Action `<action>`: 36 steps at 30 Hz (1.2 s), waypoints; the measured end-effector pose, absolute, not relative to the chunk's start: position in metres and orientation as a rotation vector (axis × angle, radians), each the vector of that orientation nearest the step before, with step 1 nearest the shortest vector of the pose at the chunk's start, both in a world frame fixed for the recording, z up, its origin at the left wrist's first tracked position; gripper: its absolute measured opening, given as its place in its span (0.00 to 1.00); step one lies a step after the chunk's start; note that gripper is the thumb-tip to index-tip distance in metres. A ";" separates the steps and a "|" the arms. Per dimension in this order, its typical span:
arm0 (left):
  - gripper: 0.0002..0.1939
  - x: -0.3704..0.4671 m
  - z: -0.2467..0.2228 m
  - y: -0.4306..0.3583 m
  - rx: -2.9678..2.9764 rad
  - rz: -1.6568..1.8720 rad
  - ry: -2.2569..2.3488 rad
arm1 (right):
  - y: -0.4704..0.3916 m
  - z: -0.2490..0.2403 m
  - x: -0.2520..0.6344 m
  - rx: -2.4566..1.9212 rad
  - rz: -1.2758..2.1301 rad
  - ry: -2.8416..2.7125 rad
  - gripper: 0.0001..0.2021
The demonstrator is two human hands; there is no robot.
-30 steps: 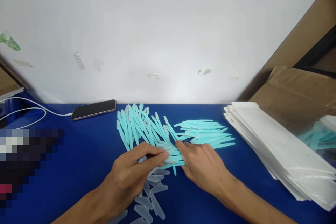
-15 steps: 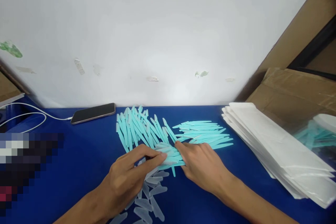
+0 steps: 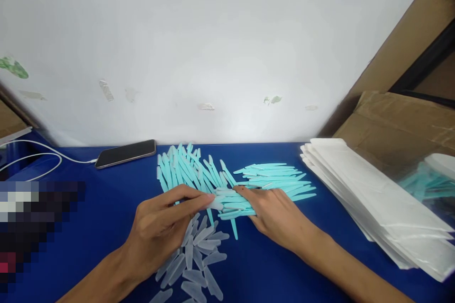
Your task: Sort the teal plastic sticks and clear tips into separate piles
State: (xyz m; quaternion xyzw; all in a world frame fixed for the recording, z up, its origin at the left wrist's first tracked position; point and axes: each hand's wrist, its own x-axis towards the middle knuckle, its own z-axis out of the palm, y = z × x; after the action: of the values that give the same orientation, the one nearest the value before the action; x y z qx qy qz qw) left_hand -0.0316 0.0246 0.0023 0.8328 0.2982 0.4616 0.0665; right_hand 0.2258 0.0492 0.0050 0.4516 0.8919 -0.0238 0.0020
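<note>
Several turquoise sticks (image 3: 232, 203) at once in the grasp of the right hand (image 3: 273, 208), clasped from above around one end, with pale tips exposed and pointing leftward; likely held so to keep the bundle together and the tips within easy reach. Back of that hand uppermost, fingers curled well in, forearm slanting up from the lower right. Opposite, the left hand (image 3: 161, 220), drawn into a tight pinch of thumb and forefinger, with a translucent piece (image 3: 215, 204) caught at the fingertips, right beside the bundle's pale tips; too small to tell whether touching. Other fingers folded under, presumably for fine control.

Just below the left hand, a scatter of loose translucent covers (image 3: 195, 276) on the blue table (image 3: 113, 208), probably kept near for a short reach. Beyond the bundle, a heap of similar sticks (image 3: 185, 170), pale tips mostly toward the white wall (image 3: 227, 47); to its right, a flatter row (image 3: 284, 183) lying crosswise, seemingly laid parallel for tidiness. Farther right, a stack of white packets (image 3: 373, 199), then a cardboard box (image 3: 401, 123) and a see-through bag (image 3: 423, 182) with turquoise contents. At far left, a phone (image 3: 126, 153) on a white cable (image 3: 81, 161), well apart from the hands.
</note>
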 end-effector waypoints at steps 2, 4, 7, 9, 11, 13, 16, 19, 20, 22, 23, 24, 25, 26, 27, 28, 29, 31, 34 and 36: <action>0.26 -0.030 0.002 0.024 2.482 1.407 0.903 | 0.048 0.004 0.225 1.417 -0.091 2.811 0.35; 0.26 -0.029 0.003 0.023 2.450 1.422 0.916 | 0.047 0.004 0.225 1.411 -0.126 2.829 0.36; 0.26 -0.029 0.005 0.022 2.464 1.443 0.937 | 0.046 0.004 0.225 1.407 -0.180 2.845 0.37; 0.24 -0.031 0.009 0.022 2.458 1.473 0.969 | 0.048 0.005 0.226 1.424 -0.186 2.842 0.38; 0.20 -0.035 0.016 0.024 2.398 1.525 1.039 | 0.051 0.006 0.229 1.455 -0.167 2.811 0.39; 0.15 -0.040 0.022 0.029 2.321 1.577 1.140 | 0.056 0.007 0.233 1.506 -0.114 2.765 0.38; 0.09 -0.047 0.026 0.039 2.215 1.523 1.233 | 0.063 0.011 0.240 1.570 -0.049 2.715 0.37; 0.08 -0.050 0.023 0.046 2.146 1.246 1.161 | 0.067 0.014 0.244 1.617 -0.036 2.679 0.37; 0.08 -0.050 0.021 0.047 2.126 1.138 1.121 | 0.067 0.015 0.244 1.632 -0.031 2.674 0.37; 0.09 -0.049 0.019 0.047 2.104 0.949 1.052 | 0.067 0.015 0.244 1.638 -0.019 2.686 0.36; 0.10 -0.048 0.019 0.045 2.111 0.871 1.035 | 0.066 0.015 0.243 1.627 -0.016 2.700 0.36; 0.11 -0.047 0.020 0.043 2.134 0.800 1.032 | 0.065 0.014 0.243 1.606 -0.021 2.717 0.36; 0.11 -0.046 0.021 0.041 2.167 0.738 1.043 | 0.064 0.013 0.242 1.583 -0.025 2.733 0.36; 0.12 -0.044 0.023 0.038 2.205 0.679 1.062 | 0.063 0.013 0.241 1.559 -0.033 2.744 0.35; 0.13 -0.043 0.024 0.036 2.244 0.630 1.083 | 0.062 0.012 0.240 1.537 -0.047 2.751 0.35; 0.15 -0.041 0.026 0.034 2.277 0.593 1.100 | 0.061 0.011 0.239 1.518 -0.061 2.757 0.35; 0.16 -0.040 0.027 0.032 2.305 0.567 1.107 | 0.060 0.011 0.239 1.497 -0.075 2.762 0.35; 0.15 -0.038 0.027 0.029 2.354 0.546 1.097 | 0.059 0.011 0.238 1.460 -0.081 2.778 0.35; 0.12 -0.037 0.026 0.027 2.392 0.539 1.076 | 0.057 0.011 0.236 1.414 -0.046 2.799 0.35; 0.10 -0.037 0.024 0.027 2.404 0.546 1.077 | 0.057 0.011 0.236 1.403 -0.023 2.803 0.36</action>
State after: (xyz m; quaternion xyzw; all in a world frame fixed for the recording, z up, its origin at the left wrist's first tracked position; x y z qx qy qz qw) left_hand -0.0367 0.0266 0.0238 0.8710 0.3900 0.1978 0.2237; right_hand 0.2358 0.0571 0.0114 0.4475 0.8943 -0.0074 0.0036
